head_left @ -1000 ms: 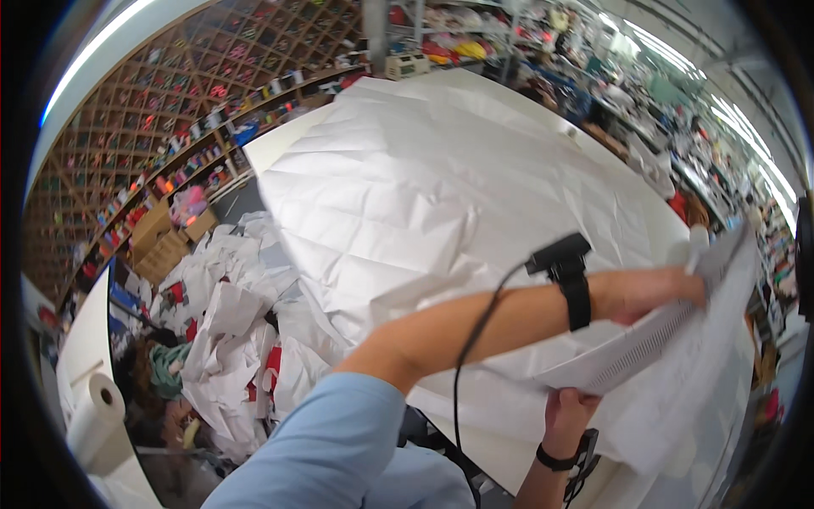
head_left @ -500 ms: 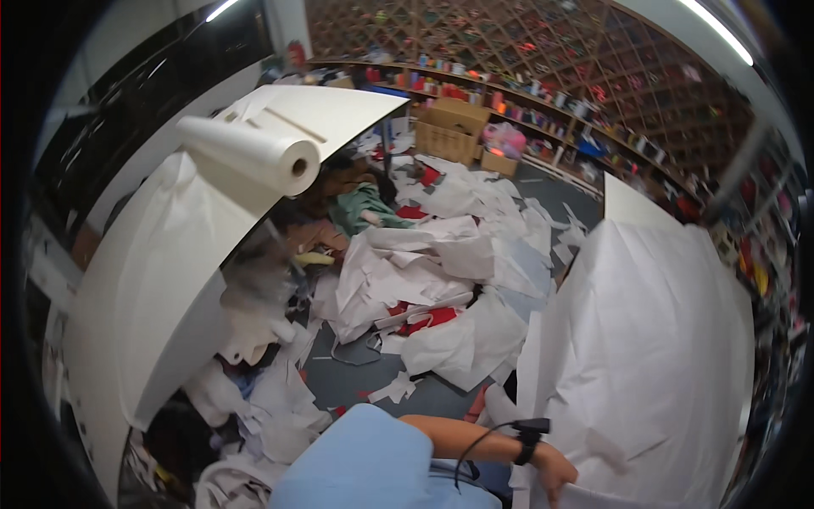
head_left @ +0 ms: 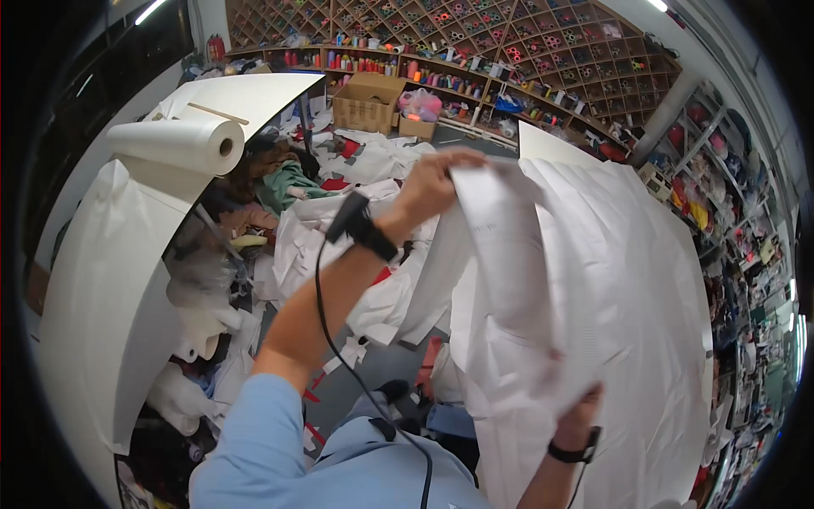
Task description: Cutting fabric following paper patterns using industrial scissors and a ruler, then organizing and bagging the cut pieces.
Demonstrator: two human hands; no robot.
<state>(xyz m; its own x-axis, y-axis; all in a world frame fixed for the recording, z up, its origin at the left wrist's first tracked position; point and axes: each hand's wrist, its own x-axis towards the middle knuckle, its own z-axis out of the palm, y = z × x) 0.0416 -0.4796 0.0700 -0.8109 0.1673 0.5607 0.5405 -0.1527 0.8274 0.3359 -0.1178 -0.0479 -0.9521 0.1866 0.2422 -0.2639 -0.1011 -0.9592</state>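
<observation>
L hand (head_left: 428, 188), low by the desk (head_left: 551, 144) 0.5 s ago, is now raised, clenched on a white sheet (head_left: 500, 242)'s top end. Sheet spans betw. the 2 hands (blurred, so prob. mid-swing), not lying flat. R hand (head_left: 579, 411) is nr its lower end; can't tell if gripping.

A lattice rack (head_left: 297, 21) is set above spools (head_left: 356, 61); the grey floor (head_left: 390, 360) is littered with scraps (head_left: 373, 159) (a few red); dark windows (head_left: 93, 68) are seen at left, near a lit tube (head_left: 151, 11).
</observation>
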